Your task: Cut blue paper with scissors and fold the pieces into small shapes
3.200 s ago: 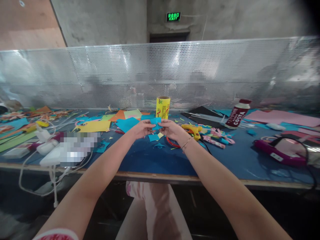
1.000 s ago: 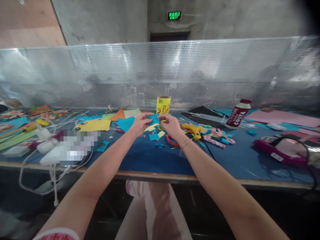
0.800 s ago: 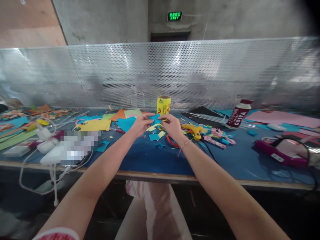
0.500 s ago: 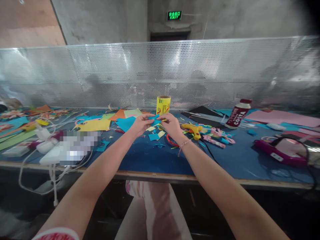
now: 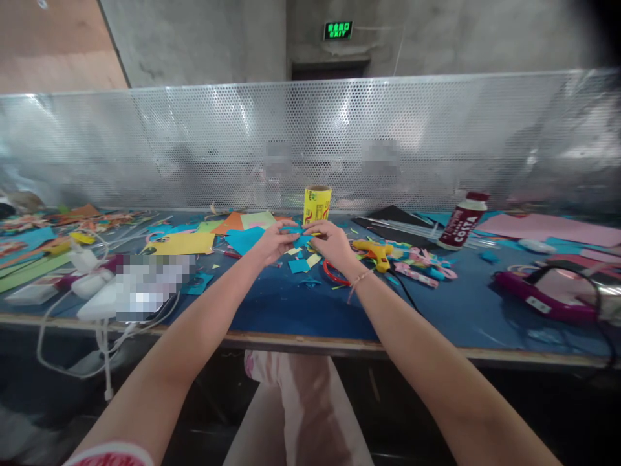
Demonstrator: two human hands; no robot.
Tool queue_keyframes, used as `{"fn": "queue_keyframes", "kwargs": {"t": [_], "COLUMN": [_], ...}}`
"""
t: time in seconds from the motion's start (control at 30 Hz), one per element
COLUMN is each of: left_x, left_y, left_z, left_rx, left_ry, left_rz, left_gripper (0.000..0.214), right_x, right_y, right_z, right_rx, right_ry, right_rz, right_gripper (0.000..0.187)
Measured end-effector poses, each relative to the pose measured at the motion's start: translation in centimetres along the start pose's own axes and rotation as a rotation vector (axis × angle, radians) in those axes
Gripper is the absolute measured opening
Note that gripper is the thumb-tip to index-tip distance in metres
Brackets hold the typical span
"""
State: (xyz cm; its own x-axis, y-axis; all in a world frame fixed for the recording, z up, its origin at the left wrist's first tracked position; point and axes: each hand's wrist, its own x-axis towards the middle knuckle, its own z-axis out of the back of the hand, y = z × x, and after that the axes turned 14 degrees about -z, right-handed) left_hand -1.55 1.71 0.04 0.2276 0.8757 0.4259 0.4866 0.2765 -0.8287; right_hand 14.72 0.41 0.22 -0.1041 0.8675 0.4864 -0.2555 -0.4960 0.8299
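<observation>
We see our left hand (image 5: 275,243) pinching one side of a small blue paper (image 5: 292,230) (partly hidden) between both hands, near an upright yellow tube (image 5: 317,203), our right hand (image 5: 334,244) pinching its other side, yellow glue gun (image 5: 379,255) alongside.

One blue-topped, wood-edged table (image 5: 301,310); one perforated silver metal screen (image 5: 218,129) along its far edge; beyond, from where I stand, grey concrete wall (image 5: 204,42), rectangular green-lit exit sign (image 5: 338,30) above dark opening (image 5: 330,70).

From here I see the small blue paper (image 5: 292,229), partly hidden, pinched between left hand (image 5: 274,243) and right hand (image 5: 333,244).
</observation>
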Motion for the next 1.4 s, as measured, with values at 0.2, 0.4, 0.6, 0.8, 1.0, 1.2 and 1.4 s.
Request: {"fn": "queue_keyframes", "kwargs": {"t": [0.2,0.4,0.6,0.8,1.0,1.2,1.4], "left_x": [0.1,0.0,0.0,-0.1,0.1,0.1,0.1], "left_y": [0.2,0.3,0.4,0.2,0.5,0.3,0.1], "left_z": [0.0,0.0,-0.1,-0.6,-0.6,-0.8,-0.9], "left_rx": [0.002,-0.079,-0.097,-0.017,-0.059,-0.139,-0.170], "left_ry": [0.043,-0.005,-0.013,-0.024,-0.065,-0.091,-0.106], "left_rz": [-0.015,0.000,0.018,-0.061,-0.085,-0.039,-0.037], "left_gripper": [0.029,0.026,0.019,0.021,0.020,0.015,0.013], "right_x": [0.4,0.6,0.5,0.4,0.1,-0.2,-0.4], "right_y": [-0.5,-1.3,-1.5,-1.3,-1.0,-0.5,0.0], "right_z": [-0.1,-0.3,-0.6,-0.8,-1.0,-1.3,-1.3], "right_rx": [0.124,0.294,0.327,0.286,0.253,0.303,0.328], "right_ry": [-0.031,-0.059,-0.040,-0.032,-0.041,-0.047,-0.024], "right_rz": [-0.123,-0.180,-0.146,-0.126,-0.120,-0.071,-0.004], "right_gripper": [0.010,0.010,0.010,0.008,0.008,0.009,0.011]}}
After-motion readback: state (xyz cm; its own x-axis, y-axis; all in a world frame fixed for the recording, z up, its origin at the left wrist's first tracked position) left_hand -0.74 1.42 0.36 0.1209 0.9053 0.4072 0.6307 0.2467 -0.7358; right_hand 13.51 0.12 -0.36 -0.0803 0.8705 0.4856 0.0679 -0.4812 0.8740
